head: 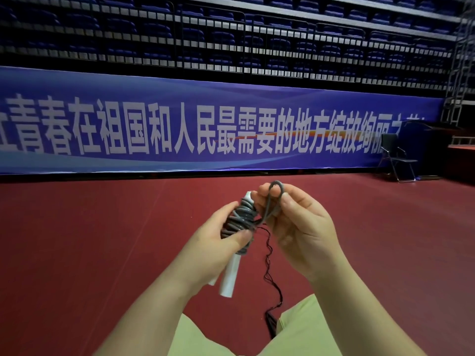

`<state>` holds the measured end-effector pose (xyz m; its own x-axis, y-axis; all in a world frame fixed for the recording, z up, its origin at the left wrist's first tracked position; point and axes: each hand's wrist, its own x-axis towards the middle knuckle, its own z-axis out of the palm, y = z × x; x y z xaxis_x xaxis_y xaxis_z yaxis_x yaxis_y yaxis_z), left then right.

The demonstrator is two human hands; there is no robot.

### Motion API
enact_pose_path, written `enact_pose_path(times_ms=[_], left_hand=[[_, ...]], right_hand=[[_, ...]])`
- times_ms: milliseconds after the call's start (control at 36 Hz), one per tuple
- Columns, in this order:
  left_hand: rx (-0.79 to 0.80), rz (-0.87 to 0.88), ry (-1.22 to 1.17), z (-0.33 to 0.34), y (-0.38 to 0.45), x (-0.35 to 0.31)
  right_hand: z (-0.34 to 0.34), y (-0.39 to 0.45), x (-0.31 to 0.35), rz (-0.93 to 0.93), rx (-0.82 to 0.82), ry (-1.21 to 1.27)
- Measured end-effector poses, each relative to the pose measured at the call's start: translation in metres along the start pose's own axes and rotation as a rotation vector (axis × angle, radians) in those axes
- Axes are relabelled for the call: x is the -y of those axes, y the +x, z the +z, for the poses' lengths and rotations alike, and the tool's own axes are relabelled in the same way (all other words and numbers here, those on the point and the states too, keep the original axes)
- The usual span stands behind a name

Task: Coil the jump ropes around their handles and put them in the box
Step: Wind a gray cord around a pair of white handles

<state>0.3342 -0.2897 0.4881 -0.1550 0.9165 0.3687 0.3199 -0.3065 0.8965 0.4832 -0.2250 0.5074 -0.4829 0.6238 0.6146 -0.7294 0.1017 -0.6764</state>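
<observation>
A jump rope with white handles point(230, 274) has its grey cord coiled point(240, 217) in many turns around them. My left hand point(213, 249) grips the coiled bundle, thumb across the lower turns, with both handle ends sticking out below. My right hand point(295, 219) pinches a last loop of the grey cord point(276, 187) just above and right of the bundle. No box is in view.
A thin black twisted cord point(268, 263) hangs from near the bundle down to the red floor point(102, 240) between my knees. A blue banner point(180, 127) lines the far wall under dark stands. A folding chair point(395, 158) stands at the far right.
</observation>
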Motion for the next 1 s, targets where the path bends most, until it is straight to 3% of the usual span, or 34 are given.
enact_pose_path(times_ms=[167,389,500,611,750,1000], left_hand=[[0.039,-0.014,-0.126,-0.010,0.004,0.000],[0.069,-0.035,-0.004,-0.012,0.001,0.003],[-0.053,0.018,0.274,-0.012,0.001,0.002],[-0.131,0.064,0.419,-0.009,-0.003,0.005],[-0.075,0.091,0.491,-0.005,-0.003,0.003],[-0.032,0.112,0.356,-0.002,-0.006,-0.008]], right_hand=[[0.004,-0.001,-0.007,-0.069,-0.092,-0.304],[0.004,0.006,-0.001,0.019,-0.265,-0.039],[0.000,0.009,0.000,0.102,-0.336,-0.047],[-0.001,0.011,-0.004,0.138,-0.346,-0.050],[0.000,0.013,-0.003,0.125,-0.298,-0.225],[0.006,0.016,0.005,0.085,-0.221,-0.440]])
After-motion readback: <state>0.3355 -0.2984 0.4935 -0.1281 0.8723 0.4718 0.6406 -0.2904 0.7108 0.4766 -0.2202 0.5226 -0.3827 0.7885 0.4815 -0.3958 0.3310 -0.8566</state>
